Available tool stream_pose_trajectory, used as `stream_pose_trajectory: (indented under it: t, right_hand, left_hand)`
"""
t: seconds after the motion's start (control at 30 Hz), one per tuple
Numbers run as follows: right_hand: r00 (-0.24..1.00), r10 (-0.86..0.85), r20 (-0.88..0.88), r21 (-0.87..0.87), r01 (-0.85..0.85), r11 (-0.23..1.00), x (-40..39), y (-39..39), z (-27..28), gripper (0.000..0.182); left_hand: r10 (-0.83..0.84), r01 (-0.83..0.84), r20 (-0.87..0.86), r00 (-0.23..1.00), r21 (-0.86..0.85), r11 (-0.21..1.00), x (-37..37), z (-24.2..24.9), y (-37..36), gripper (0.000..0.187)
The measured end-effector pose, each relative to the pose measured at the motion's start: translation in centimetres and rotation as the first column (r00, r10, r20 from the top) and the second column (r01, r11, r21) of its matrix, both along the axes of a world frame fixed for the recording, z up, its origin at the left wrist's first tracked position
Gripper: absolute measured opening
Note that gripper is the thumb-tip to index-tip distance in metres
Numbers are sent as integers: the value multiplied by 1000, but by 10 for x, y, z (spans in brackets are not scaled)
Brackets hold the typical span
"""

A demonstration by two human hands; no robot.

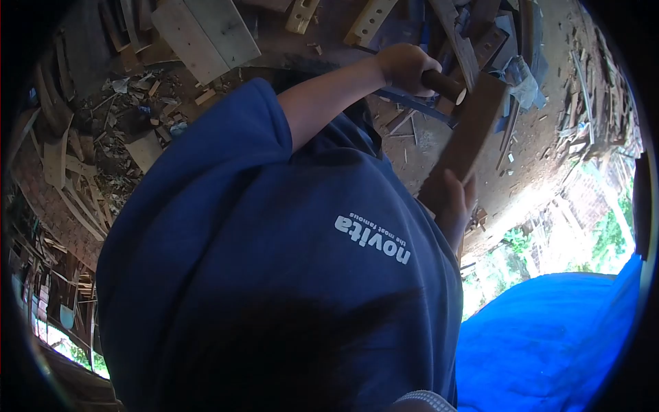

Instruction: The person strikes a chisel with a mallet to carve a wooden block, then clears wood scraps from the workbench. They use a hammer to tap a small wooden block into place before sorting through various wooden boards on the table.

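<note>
My left hand (403, 66) is closed around the dark round wooden handle (445, 85) of a tool, with my bare forearm reaching out from the blue sleeve. The tool's working end is hidden behind the hand. My right hand (454, 199) grips the near end of a long brown wooden board (467, 134). The board slants up to the handle and touches it near the top. My blue T-shirt (274, 226) with white lettering fills the middle of the view.
Earth floor (528, 144) strewn with wood offcuts and shavings. Pale planks (206, 31) and notched wooden pieces (371, 19) lie at the top. Thin curved strips (62, 172) are piled at left. A bright blue cloth (549, 336) is at bottom right, with greenery beyond.
</note>
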State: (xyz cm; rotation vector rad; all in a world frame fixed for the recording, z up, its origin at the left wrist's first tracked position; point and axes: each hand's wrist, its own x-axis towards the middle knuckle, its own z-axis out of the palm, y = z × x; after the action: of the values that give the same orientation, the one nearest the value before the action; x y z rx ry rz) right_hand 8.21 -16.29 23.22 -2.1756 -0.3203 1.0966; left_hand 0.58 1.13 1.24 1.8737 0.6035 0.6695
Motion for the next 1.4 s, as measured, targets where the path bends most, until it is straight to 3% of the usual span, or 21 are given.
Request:
stream_pose_trajectory:
  t: [0.07,0.17,0.2,0.23,0.3,0.33,0.37,0.43,0.47,0.5,0.57,0.73,0.9,1.13,1.23,1.3,1.33,1.4]
  right_hand:
    - [996,-88,4,12,88,996,-2,-3,2,44]
    - [963,-268,-40,350,264,898,-15,3,2,42]
    - [946,-316,-73,365,320,874,-16,-6,-7,57]
    - [946,-314,-75,367,319,874,-18,-17,-16,57]
    - [992,-128,-2,-35,128,991,-23,-32,-29,58]
    - [995,-100,-27,-82,98,992,-34,-19,-15,60]
    - [995,-97,-27,-75,95,993,-31,-26,-17,60]
    - [973,-208,-100,116,219,969,-37,-24,-19,59]
    - [935,-315,-163,274,350,896,-46,-29,-17,58]
    - [934,-318,-165,268,353,896,-46,-29,-18,58]
    - [903,-430,19,475,370,798,-49,-20,-24,53]
    - [937,-345,-54,448,332,830,-43,-28,-31,53]
    - [887,-457,-60,419,438,796,-71,-15,-37,43]
    - [921,-384,-62,471,366,803,-76,-5,-36,45]
    - [927,-358,-109,451,367,813,-72,-4,-29,57]
    - [970,-244,-14,561,210,800,-67,-3,-26,58]
    - [969,-248,-13,561,212,800,-63,-4,-27,58]
    - [968,-232,92,804,65,591,-57,-7,-31,55]
  left_hand:
    - [-25,27,59,998,-29,999,-2,1,0,21]
    - [-89,88,15,996,24,996,-4,-3,-7,22]
    - [-88,87,13,996,25,996,-6,-2,-9,22]
    - [-151,150,11,989,31,988,-8,-1,-11,22]
    - [-210,209,9,978,48,977,-12,-5,-11,22]
    - [-241,244,-45,970,103,964,-15,-12,-13,22]
    - [-263,276,-102,959,157,948,-18,-19,-13,22]
    - [-276,287,-86,957,189,939,-27,-17,-7,21]
    - [-271,279,-67,960,185,942,-29,-15,-4,20]
    - [-266,270,-49,963,176,947,-32,-13,-5,19]
    - [-260,261,-26,965,164,951,-36,-7,-5,19]
    - [-259,248,41,965,177,953,-41,11,-4,19]
    - [-268,252,108,957,144,957,-42,11,1,19]
    - [-296,275,181,938,129,953,-43,5,7,21]
    - [-308,289,206,929,115,950,-41,0,8,21]
    - [-305,283,222,926,125,951,-38,-1,9,20]
    - [-308,286,223,925,124,950,-37,-1,8,20]
    - [-288,267,216,933,120,956,-34,-1,6,20]
